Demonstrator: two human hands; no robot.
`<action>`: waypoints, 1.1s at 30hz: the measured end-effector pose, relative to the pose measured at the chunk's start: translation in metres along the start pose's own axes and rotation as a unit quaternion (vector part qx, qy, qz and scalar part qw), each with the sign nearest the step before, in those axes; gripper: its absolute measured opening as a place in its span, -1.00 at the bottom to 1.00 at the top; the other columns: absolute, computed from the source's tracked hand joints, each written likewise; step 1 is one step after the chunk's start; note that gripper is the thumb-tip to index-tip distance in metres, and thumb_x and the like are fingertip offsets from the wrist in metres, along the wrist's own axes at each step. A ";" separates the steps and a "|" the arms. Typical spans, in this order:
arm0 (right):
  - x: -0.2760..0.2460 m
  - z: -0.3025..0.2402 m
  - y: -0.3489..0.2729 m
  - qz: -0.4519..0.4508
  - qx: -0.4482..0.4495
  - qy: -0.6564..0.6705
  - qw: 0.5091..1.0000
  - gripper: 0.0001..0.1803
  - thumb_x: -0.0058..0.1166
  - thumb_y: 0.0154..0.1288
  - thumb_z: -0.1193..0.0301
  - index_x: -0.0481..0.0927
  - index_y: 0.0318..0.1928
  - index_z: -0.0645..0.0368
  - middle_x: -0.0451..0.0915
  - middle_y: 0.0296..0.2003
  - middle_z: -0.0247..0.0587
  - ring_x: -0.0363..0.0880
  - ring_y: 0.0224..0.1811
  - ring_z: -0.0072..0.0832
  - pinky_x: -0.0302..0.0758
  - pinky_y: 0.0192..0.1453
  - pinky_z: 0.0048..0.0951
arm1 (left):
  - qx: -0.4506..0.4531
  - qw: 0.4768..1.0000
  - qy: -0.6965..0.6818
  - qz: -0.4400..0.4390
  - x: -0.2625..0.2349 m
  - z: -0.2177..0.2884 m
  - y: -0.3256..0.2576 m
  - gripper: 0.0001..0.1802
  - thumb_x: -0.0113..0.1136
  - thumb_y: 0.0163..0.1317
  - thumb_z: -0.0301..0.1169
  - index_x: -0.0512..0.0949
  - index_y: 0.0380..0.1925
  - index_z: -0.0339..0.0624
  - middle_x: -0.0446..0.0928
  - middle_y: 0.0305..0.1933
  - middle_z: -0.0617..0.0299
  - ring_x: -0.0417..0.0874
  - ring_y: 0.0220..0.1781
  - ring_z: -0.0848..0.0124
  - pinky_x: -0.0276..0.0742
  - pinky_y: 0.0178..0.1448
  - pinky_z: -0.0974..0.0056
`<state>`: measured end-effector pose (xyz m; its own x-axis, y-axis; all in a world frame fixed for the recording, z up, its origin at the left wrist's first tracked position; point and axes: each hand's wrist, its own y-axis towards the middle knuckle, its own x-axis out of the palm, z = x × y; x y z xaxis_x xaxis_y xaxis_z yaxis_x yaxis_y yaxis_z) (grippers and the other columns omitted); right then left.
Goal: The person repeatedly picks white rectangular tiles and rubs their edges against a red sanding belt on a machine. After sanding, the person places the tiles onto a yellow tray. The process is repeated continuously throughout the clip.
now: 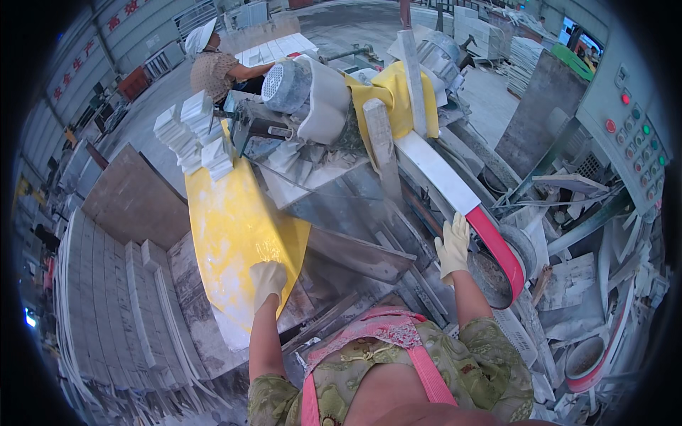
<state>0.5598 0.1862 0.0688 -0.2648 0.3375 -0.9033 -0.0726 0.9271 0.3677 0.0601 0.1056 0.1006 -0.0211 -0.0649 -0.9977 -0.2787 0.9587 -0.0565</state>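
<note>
My left hand (268,278), in a pale rubber glove, rests on a wet, shiny yellow sheet (238,224) draped over the bench at left. Its fingers point away and are hidden behind the back of the hand. Also gloved, my right hand (453,247) has its fingers stretched out, beside the near end of a long white strip (437,170). I see nothing held in it. The strip lies along a narrow red conveyor belt (495,245), which curves round a roller near my right hand. The strip's far end passes under a yellow cloth (391,92).
Small stacks of white pieces (202,131) stand at the sheet's far end. A motor (305,96) sits on the machine ahead. At right hangs a control panel (629,135) with buttons. Long grey strips (106,298) are piled at left. Another person (213,64) works at the back left.
</note>
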 end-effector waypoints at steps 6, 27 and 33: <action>0.004 0.002 0.000 0.006 0.001 -0.001 1.000 -0.40 0.26 0.25 0.35 0.46 0.23 0.44 0.11 0.51 0.45 -0.01 0.61 0.27 -0.09 0.71 0.11 | -0.006 1.000 0.009 -0.020 -0.014 0.006 -0.003 -0.60 -0.05 0.33 -0.33 0.76 -0.44 -0.26 0.71 -0.28 -0.19 0.78 -0.13 -0.04 0.58 0.00 -0.01; 0.011 0.003 0.000 0.004 0.010 -0.011 1.000 -0.36 0.28 0.23 0.34 0.45 0.25 0.43 0.14 0.50 0.47 0.03 0.59 0.29 -0.06 0.70 0.11 | 0.009 1.000 0.017 -0.005 0.002 -0.002 0.002 -0.46 -0.08 0.38 -0.12 0.76 -0.53 -0.21 0.72 -0.37 -0.14 0.77 -0.23 -0.08 0.59 -0.02 -0.08; -0.007 0.019 0.018 -0.010 0.042 0.092 0.995 -0.35 0.23 0.32 0.30 0.44 0.33 0.40 0.34 0.43 0.36 0.17 0.57 0.17 0.08 0.67 0.00 | 0.009 1.000 0.002 0.009 0.008 -0.006 0.003 -0.48 -0.06 0.37 -0.14 0.76 -0.53 -0.21 0.71 -0.37 -0.15 0.77 -0.23 -0.09 0.59 -0.02 -0.09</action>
<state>0.5790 0.2034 0.0772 -0.4360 0.2913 -0.8515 -0.0016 0.9459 0.3244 0.0537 0.1067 0.0929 -0.0300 -0.0487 -0.9984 -0.2612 0.9645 -0.0392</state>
